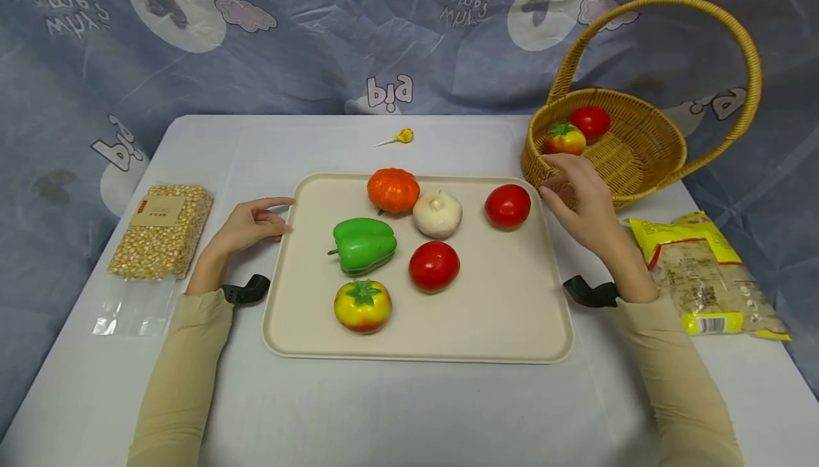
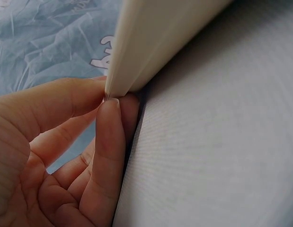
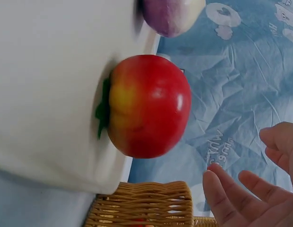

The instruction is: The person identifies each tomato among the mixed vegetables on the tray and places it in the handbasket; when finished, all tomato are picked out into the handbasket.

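Note:
My left hand (image 1: 251, 227) holds the left rim of a beige tray (image 1: 499, 325), its fingertips on the rim in the left wrist view. On the tray lie a green bell pepper (image 1: 365, 245), an orange pumpkin (image 1: 393, 190), a round white vegetable (image 1: 438, 214) with a purple side, a red-yellow tomato (image 1: 362, 306) and two red tomatoes (image 1: 434, 266). My right hand (image 1: 585, 204) hovers between the tray's right edge and a wicker basket (image 1: 640, 168), fingers apart and holding nothing. In the right wrist view, the nearest tomato (image 3: 148, 106) rests with its green leaves down. Two tomatoes (image 1: 590, 123) lie inside the basket.
A bag of corn kernels (image 1: 163, 232) lies on the left of the white table (image 1: 409, 410). Yellow-edged packets (image 1: 704, 275) lie at the right, by the right forearm. Behind the tray is a yellow lollipop (image 1: 404, 136). The basket's tall handle (image 1: 751, 76) arches over it.

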`<control>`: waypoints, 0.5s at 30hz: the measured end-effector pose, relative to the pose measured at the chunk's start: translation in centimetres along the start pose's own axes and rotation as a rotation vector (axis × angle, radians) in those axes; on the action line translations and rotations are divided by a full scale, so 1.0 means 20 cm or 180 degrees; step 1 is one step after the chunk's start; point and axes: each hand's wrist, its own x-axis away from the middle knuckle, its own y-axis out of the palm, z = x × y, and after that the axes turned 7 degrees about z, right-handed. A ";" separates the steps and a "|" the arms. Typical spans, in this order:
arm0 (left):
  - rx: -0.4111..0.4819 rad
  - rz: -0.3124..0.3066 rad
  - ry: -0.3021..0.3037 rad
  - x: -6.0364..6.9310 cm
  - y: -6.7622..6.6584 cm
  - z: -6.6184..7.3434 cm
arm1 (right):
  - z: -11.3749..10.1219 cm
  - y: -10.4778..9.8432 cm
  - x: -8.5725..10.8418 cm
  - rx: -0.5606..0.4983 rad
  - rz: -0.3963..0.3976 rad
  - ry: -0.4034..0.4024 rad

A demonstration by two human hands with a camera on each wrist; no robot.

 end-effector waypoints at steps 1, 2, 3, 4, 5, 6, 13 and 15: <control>-0.0003 0.0003 0.0003 0.00 0.00 0.00 | 0.00 0.01 0.00 0.0009 -0.0041 -0.0047; -0.0004 0.0005 0.0009 0.00 0.00 0.00 | 0.00 0.02 0.01 0.0011 -0.0082 -0.0077; -0.0003 0.0005 0.0008 0.00 0.00 0.00 | 0.01 0.03 0.01 0.0019 -0.0122 -0.0094; -0.0005 0.0003 0.0005 0.00 0.00 0.00 | 0.01 0.03 0.01 0.0031 -0.0171 -0.0088; -0.0008 0.0004 0.0006 0.00 0.00 0.00 | 0.01 0.04 0.02 0.0041 -0.0225 -0.0082; -0.0012 0.0007 0.0004 0.00 0.00 -0.01 | 0.01 0.05 0.02 0.0049 -0.0279 -0.0076; 0.0020 0.0013 0.0005 0.01 0.00 0.01 | 0.02 0.09 0.03 0.0222 -0.0539 -0.0106; 0.0027 0.0013 0.0008 0.01 0.00 0.01 | 0.02 0.10 0.03 0.0325 -0.0585 -0.0103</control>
